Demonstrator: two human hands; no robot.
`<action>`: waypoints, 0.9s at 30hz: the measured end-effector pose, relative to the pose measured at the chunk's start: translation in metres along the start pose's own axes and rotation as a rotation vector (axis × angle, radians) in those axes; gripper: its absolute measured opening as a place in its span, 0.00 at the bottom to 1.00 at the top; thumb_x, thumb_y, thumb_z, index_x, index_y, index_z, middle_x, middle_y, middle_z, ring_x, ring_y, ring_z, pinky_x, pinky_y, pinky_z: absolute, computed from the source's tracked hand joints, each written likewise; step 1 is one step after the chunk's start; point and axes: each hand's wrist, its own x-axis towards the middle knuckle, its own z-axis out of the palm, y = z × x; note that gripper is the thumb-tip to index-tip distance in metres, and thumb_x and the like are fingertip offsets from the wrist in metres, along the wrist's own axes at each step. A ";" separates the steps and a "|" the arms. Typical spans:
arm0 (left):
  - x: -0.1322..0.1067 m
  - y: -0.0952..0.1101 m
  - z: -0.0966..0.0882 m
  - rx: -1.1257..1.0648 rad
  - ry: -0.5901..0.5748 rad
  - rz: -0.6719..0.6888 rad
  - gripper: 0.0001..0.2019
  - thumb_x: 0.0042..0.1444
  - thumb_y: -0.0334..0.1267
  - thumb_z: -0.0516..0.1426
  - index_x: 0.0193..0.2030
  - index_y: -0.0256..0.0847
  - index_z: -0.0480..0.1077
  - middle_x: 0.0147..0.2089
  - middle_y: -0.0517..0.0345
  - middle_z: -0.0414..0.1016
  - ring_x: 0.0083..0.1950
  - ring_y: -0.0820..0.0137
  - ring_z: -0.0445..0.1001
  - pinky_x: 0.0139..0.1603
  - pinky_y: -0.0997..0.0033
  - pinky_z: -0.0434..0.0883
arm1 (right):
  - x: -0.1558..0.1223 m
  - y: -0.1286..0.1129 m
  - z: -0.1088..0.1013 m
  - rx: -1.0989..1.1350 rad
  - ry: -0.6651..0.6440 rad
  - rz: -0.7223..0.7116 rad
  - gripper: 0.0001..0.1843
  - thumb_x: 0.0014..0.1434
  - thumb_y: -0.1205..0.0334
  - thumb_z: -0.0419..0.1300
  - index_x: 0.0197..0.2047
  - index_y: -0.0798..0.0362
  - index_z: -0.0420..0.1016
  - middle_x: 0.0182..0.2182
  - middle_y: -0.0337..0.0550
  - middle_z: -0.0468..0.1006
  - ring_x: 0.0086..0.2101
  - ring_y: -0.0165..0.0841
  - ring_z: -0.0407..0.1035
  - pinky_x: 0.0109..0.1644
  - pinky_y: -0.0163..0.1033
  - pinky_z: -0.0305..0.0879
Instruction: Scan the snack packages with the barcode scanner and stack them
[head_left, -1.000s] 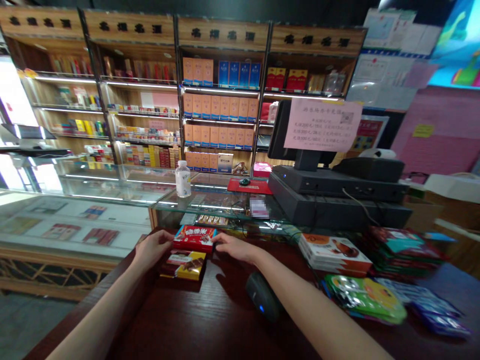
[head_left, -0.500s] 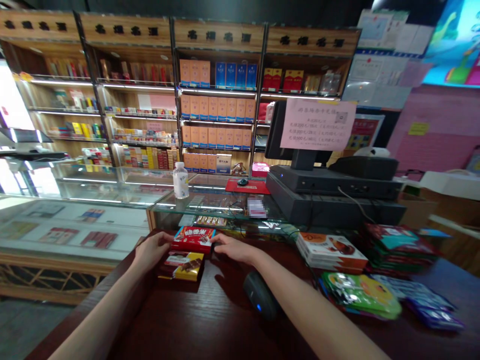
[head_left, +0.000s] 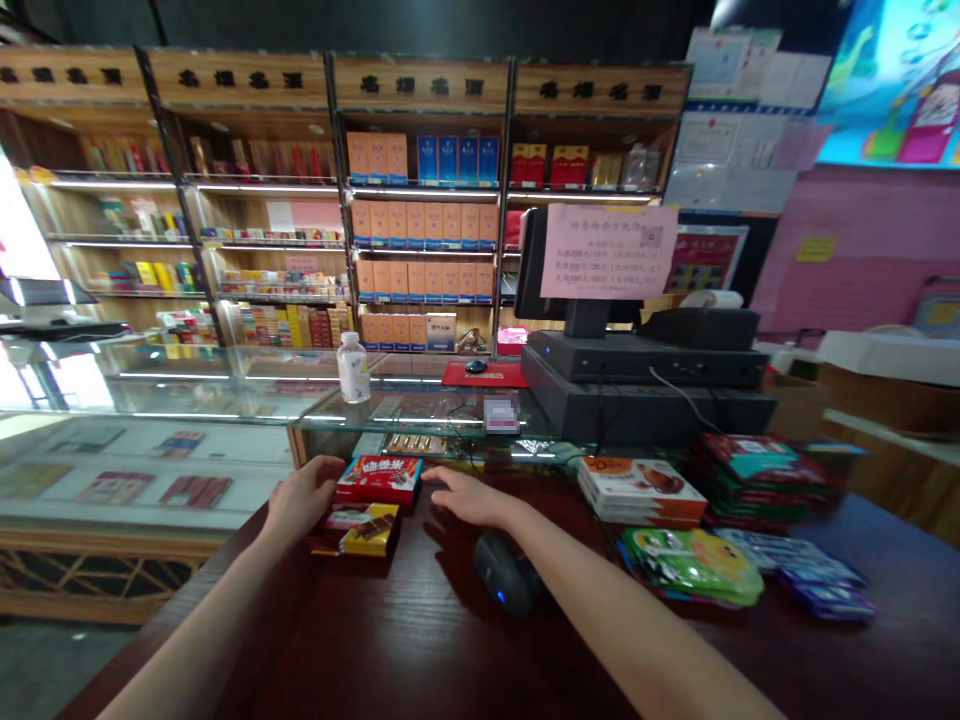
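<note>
A red snack box (head_left: 379, 479) lies on the dark wooden counter (head_left: 360, 640), and a chocolate wafer box (head_left: 360, 530) lies just nearer to me. My left hand (head_left: 304, 497) is against the red box's left end, but I cannot tell if it grips it. My right hand (head_left: 472, 497) rests palm down, its fingertips at the box's right end. Beside my right wrist lies a black handheld barcode scanner (head_left: 504, 572) with a small blue light.
A glass display case (head_left: 420, 410) stands behind the boxes, with a water bottle (head_left: 353, 368) on top. A cash register and monitor (head_left: 637, 370) stand at right. Stacked snack packets (head_left: 690, 567) lie on the counter's right. Cigarette shelves (head_left: 420, 210) fill the back.
The whole view has slid left as my head turned right. My right fingertips have drawn slightly back from the red box, and my left hand stays at its end.
</note>
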 end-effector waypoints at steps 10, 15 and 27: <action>-0.016 0.080 -0.010 0.044 -0.048 0.117 0.20 0.58 0.38 0.49 0.53 0.49 0.74 0.46 0.56 0.82 0.50 0.60 0.79 0.49 0.66 0.70 | -0.052 0.009 -0.028 -0.166 0.155 -0.109 0.24 0.60 0.69 0.53 0.60 0.54 0.72 0.60 0.51 0.74 0.61 0.40 0.66 0.68 0.47 0.58; -0.022 0.123 -0.004 -0.011 -0.085 0.211 0.18 0.58 0.40 0.52 0.52 0.48 0.76 0.45 0.56 0.82 0.50 0.58 0.78 0.51 0.64 0.70 | -0.085 0.023 -0.047 -0.197 0.263 -0.121 0.23 0.60 0.69 0.53 0.58 0.51 0.74 0.58 0.47 0.76 0.59 0.41 0.67 0.67 0.48 0.58; -0.032 0.202 0.030 -0.105 -0.157 0.418 0.16 0.57 0.36 0.52 0.49 0.46 0.75 0.52 0.56 0.81 0.56 0.61 0.76 0.58 0.63 0.69 | -0.150 0.058 -0.089 -0.260 0.414 -0.043 0.23 0.59 0.71 0.53 0.56 0.51 0.75 0.56 0.47 0.77 0.58 0.41 0.67 0.67 0.50 0.58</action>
